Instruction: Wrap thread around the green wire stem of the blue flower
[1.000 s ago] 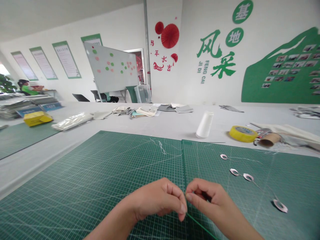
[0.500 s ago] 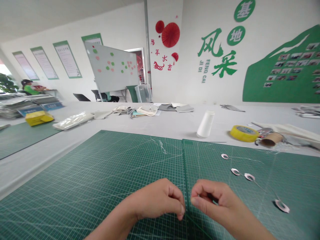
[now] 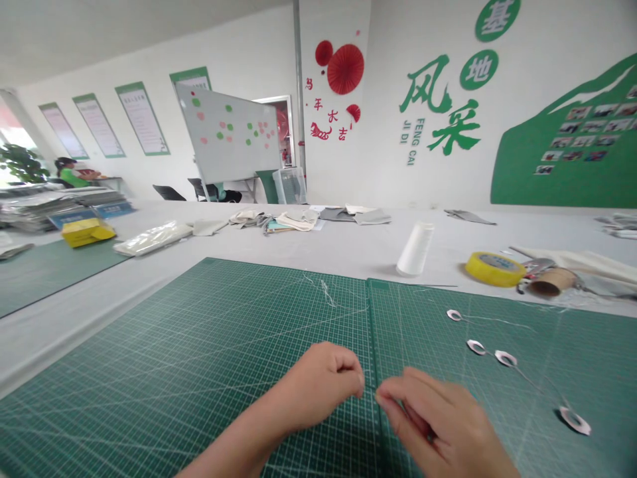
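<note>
Head view: two bare hands work low over two green cutting mats that lie edge to edge on a pale tabletop (image 3: 279, 249). The left hand (image 3: 321, 385) is above the near right part of the left mat (image 3: 199, 345), its fingers curled and their tips brought together. The right hand (image 3: 442, 421) is above the near left part of the right mat (image 3: 438, 352), thumb and forefinger closed in a pinch. The fingertips of the two hands are near each other but apart, beside the seam. A short, thin dark line shows between them, too fine to tell whether either hand grips it.

To the right of the right hand, four pale rings (image 3: 583, 429) lie spread over the right mat, with fine thread trailing among them. Loose white threads (image 3: 327, 293) lie by the far edge of the left mat.

Beyond the mats, a white cone of thread (image 3: 415, 249) stands upright. Right of it are a yellow tape roll (image 3: 492, 270) and a cardboard tube (image 3: 551, 282). Fabric pieces (image 3: 298, 220) lie farther back; a clear plastic package (image 3: 153, 239) and a yellow box (image 3: 88, 232) lie to the left.
</note>
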A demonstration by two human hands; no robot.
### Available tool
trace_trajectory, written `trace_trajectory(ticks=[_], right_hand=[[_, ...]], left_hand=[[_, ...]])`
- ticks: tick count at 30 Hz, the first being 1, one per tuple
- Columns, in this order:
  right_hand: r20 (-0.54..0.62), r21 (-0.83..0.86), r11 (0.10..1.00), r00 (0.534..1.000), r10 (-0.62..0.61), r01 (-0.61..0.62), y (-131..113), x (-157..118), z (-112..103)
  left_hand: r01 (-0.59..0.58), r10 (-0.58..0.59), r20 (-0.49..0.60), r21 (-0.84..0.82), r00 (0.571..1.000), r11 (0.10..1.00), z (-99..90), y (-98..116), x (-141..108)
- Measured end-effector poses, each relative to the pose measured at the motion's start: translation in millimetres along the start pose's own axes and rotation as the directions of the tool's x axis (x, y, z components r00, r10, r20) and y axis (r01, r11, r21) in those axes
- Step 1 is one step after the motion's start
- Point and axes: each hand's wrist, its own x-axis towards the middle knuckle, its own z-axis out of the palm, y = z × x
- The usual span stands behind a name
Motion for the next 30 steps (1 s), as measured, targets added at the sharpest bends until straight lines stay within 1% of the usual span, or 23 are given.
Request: trace_trajectory(ticks=[3, 6, 10, 13, 15, 20, 23, 25, 28, 30], right_hand=[[-0.009, -0.016, 0.999, 0.999, -0.038, 0.038, -2.3, -1.6, 4.5], [0.006, 0.007, 0.999, 0.999, -0.042, 0.042, -1.0, -2.1, 8.8], [0.021, 0.08, 0.996, 0.999, 0.027, -0.028, 1.5, -1.4, 13.2], [0.012, 0.165, 0.982, 0.996, 0.093, -0.094, 3.0, -1.2, 16.1], [0.015, 0.208, 0.968, 0.99, 0.14, -0.14, 4.2, -1.3, 18.1], [0.07, 0.285, 0.916, 0.959, 0.275, -0.283, 8.4, -0.6, 22.3], [0.093, 0.344, 0.877, 0.942, 0.323, -0.335, 11.1, 1.5, 22.1], [0.129, 0.363, 0.849, 0.923, 0.362, -0.384, 12.3, 3.0, 20.6], [0.207, 0.399, 0.786, 0.882, 0.424, -0.471, 13.3, 4.3, 18.3], [0.22, 0.444, 0.763, 0.883, 0.415, -0.469, 13.6, 4.3, 17.8]], left_hand=[[0.012, -0.016, -0.048, -0.078, 0.999, 0.997, -0.2, 4.7, 0.6], [0.048, -0.06, -0.061, -0.192, 0.996, 0.98, -0.8, 9.2, -0.4], [0.094, -0.104, -0.01, -0.342, 0.995, 0.935, -2.2, 9.2, -2.1], [0.091, -0.081, 0.042, -0.489, 0.996, 0.867, -2.8, 6.5, -2.5], [0.09, -0.065, 0.063, -0.558, 0.996, 0.825, -2.9, 5.1, -2.5], [0.102, -0.064, 0.085, -0.584, 0.994, 0.805, -2.9, 4.9, -2.4], [0.113, -0.062, 0.107, -0.579, 0.992, 0.807, -3.4, 6.2, -3.1], [0.128, -0.054, 0.147, -0.559, 0.988, 0.819, -3.8, 7.4, -3.8], [0.158, -0.046, 0.226, -0.507, 0.973, 0.848, -4.6, 8.9, -4.7], [0.185, -0.053, 0.277, -0.476, 0.959, 0.86, -5.0, 8.7, -4.9]])
